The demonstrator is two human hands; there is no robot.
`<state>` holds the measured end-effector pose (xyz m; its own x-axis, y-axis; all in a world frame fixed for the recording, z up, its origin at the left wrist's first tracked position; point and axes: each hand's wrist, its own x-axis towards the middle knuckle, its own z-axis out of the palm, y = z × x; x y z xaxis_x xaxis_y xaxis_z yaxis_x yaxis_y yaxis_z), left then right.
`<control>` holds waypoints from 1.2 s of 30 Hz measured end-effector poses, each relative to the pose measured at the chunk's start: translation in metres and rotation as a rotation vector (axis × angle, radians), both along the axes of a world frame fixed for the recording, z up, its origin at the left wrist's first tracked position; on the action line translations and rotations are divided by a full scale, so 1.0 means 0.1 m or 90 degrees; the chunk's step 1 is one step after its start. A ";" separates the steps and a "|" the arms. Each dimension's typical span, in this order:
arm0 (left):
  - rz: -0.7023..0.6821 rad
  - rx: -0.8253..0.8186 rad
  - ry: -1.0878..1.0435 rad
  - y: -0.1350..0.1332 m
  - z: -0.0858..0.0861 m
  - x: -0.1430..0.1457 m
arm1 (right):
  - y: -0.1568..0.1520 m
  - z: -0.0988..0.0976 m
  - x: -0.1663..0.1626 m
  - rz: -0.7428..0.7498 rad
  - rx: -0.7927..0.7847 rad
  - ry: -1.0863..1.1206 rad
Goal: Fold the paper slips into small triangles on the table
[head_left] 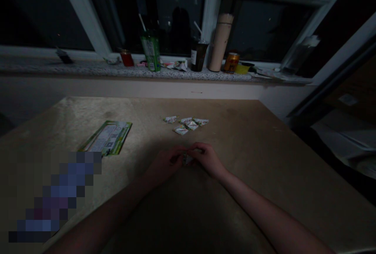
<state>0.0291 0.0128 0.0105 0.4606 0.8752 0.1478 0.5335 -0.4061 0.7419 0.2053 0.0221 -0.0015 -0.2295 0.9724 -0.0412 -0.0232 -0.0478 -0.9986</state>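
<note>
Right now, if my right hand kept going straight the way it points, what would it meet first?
Probably your left hand, fingertip to fingertip: the right hand points leftward at it, with only the small folded paper they pinch between them. The folded pieces farther up the table seem off that line.

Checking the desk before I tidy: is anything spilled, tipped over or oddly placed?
Nothing stands out. The left hand and right hand pinch a small paper piece; folded pieces lie clustered beyond, a leaflet lies flat on the table, and the drinks on the sill stand upright.
</note>
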 end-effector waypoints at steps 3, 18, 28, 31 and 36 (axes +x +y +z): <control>0.004 -0.006 0.013 0.01 -0.01 0.00 | 0.01 0.00 0.01 0.000 0.005 -0.017; -0.012 0.016 0.023 0.00 -0.02 0.00 | 0.03 -0.02 0.01 0.002 0.000 -0.026; 0.012 0.033 0.034 -0.01 -0.02 0.00 | 0.03 -0.04 0.01 0.000 0.003 -0.010; 0.013 0.036 0.030 -0.01 -0.02 0.00 | 0.02 -0.04 0.00 -0.002 0.013 -0.009; 0.023 0.029 0.021 -0.02 -0.03 -0.01 | 0.02 -0.04 0.00 -0.001 0.006 -0.005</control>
